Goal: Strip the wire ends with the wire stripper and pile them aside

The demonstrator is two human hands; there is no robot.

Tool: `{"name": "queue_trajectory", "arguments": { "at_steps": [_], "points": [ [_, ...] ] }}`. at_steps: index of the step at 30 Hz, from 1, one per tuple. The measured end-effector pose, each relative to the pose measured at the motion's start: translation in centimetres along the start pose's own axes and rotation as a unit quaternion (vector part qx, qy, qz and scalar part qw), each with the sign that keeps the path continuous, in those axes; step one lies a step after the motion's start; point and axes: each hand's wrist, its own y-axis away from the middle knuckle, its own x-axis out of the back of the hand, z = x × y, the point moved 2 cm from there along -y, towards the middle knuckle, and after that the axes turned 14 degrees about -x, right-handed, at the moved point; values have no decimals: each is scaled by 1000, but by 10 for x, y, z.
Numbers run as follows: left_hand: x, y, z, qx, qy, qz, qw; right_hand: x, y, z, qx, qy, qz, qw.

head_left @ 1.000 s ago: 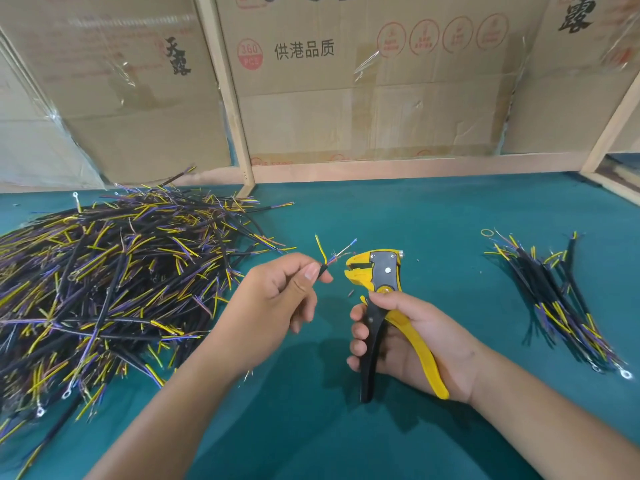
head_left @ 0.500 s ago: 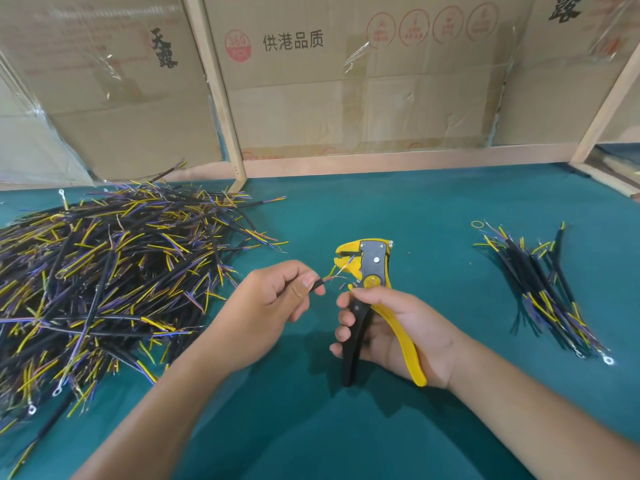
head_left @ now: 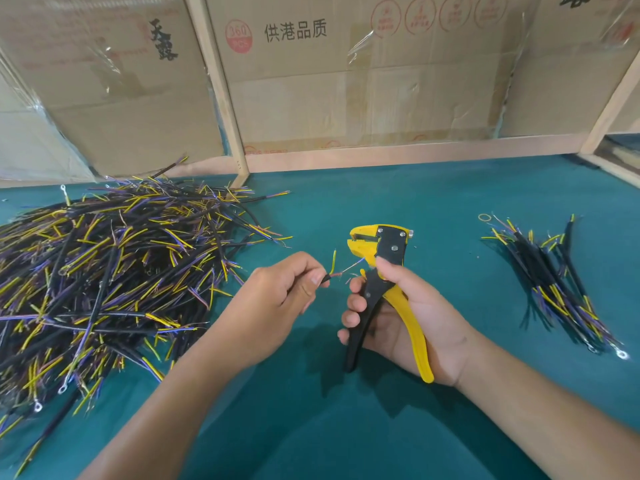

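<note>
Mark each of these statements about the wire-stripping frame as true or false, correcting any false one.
1. The right hand holds the wire stripper. True.
2. The bigger wire pile lies to the person's right. False: it lies to the left; the small pile is on the right.
3. The left hand pinches a black cable with a yellow strand sticking up. True.
4. The stripper rests flat on the green table. False: it is held upright in the hand.
5. The stripper handles are red. False: one yellow, one black.
</note>
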Motion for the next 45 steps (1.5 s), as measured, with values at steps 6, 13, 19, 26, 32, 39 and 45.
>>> {"name": "queue_trajectory", "arguments": {
  "at_steps": [6,13,19,26,32,39,45],
  "points": [
    [-4,0,2,-8,-61,-28,998,4,-1,0,42,41,31,998],
    [-1,-1,10,-38,-160,-35,986,3,-3,4,63,39,38,997],
    [4,-1,17,-65,-210,-24,975,1,-1,3,68,47,56,995],
    [11,-1,19,-103,-261,-3,960,1,1,3,85,74,56,992],
    [28,0,5,-51,-223,68,971,6,9,-4,27,100,22,994],
    [31,2,3,-55,-174,96,979,3,14,-3,5,122,-42,992],
    [24,2,1,-65,-141,93,983,-2,16,5,14,152,-95,984]
  ]
}}
